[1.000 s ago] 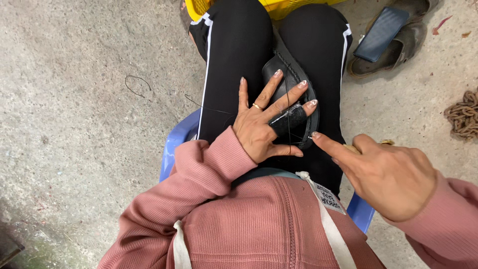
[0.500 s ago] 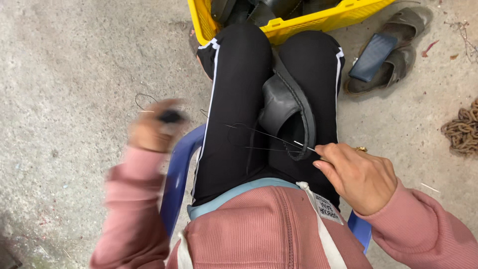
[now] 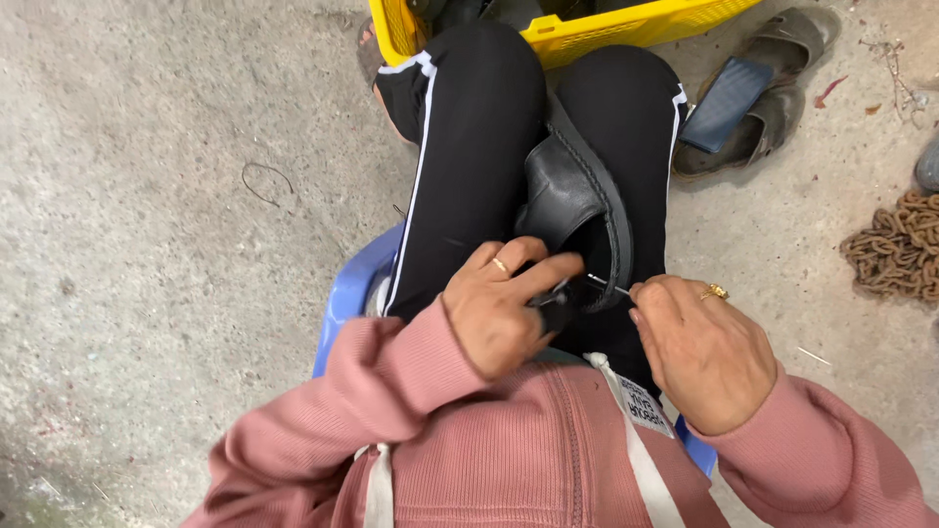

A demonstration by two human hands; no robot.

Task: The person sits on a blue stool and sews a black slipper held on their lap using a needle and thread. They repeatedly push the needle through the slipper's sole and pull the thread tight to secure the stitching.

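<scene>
Your left hand (image 3: 499,318) had returned to the black shoe (image 3: 572,210), gripping it; your right hand (image 3: 699,347) pinched the needle (image 3: 608,285).

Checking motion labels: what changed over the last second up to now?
The left hand swung out to the person's left, then came back onto the heel end of the black shoe and grips a dark tool there. The right hand closed from pointing to pinching a thin needle at the shoe's rim. The shoe stayed between the knees; yellow crate and sandal unmoved.
</scene>
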